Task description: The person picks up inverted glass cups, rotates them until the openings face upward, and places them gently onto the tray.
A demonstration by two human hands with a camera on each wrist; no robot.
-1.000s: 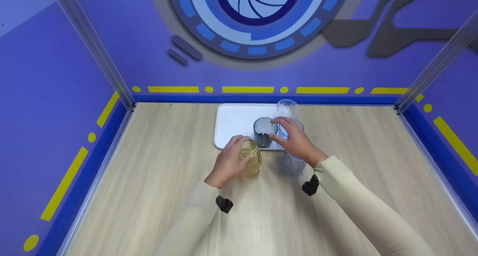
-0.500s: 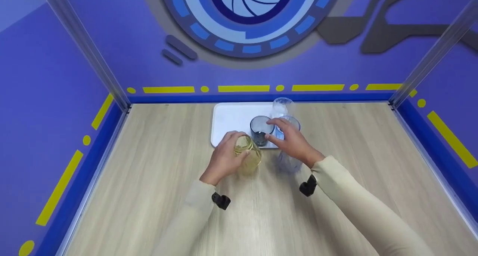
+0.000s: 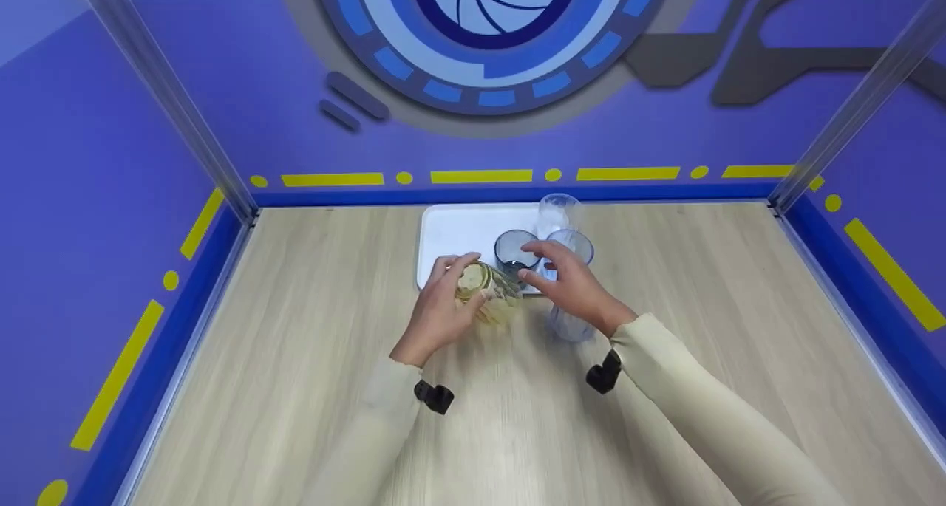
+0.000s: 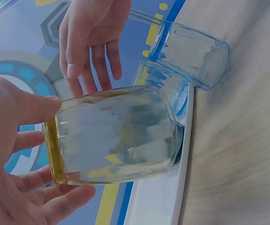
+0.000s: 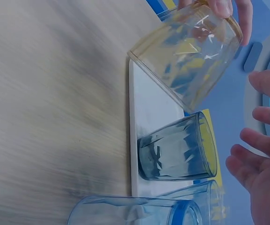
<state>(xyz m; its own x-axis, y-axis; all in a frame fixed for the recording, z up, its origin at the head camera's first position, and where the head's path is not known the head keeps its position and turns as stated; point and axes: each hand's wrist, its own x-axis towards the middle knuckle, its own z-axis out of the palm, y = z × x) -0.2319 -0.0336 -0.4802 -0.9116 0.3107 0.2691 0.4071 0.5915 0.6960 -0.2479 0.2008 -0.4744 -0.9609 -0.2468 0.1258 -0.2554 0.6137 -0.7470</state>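
My left hand (image 3: 434,310) pinches an amber-tinted glass (image 4: 111,138) by its narrower end between thumb and fingers. The glass is tilted and held clear of the table, at the front edge of a white tray (image 3: 443,236). Beside it on the tray stands an upright grey glass (image 5: 177,150). My right hand (image 3: 573,284) hovers by the grey glass's rim with relaxed fingers, holding nothing; the right wrist view has a gap between them. A blue-tinted glass (image 3: 580,247) stands behind my right hand, partly hidden by it.
A clear glass (image 3: 559,212) stands at the tray's back right corner. Another bluish glass (image 3: 571,326) is on the wooden table (image 3: 332,329) in front of the tray, partly under my right hand. A blue wall (image 3: 332,151) rises behind the tray.
My left hand has lifted the amber glass off the table and tilted it, its lower end swinging right towards the grey glass. The right hand has stayed almost still.
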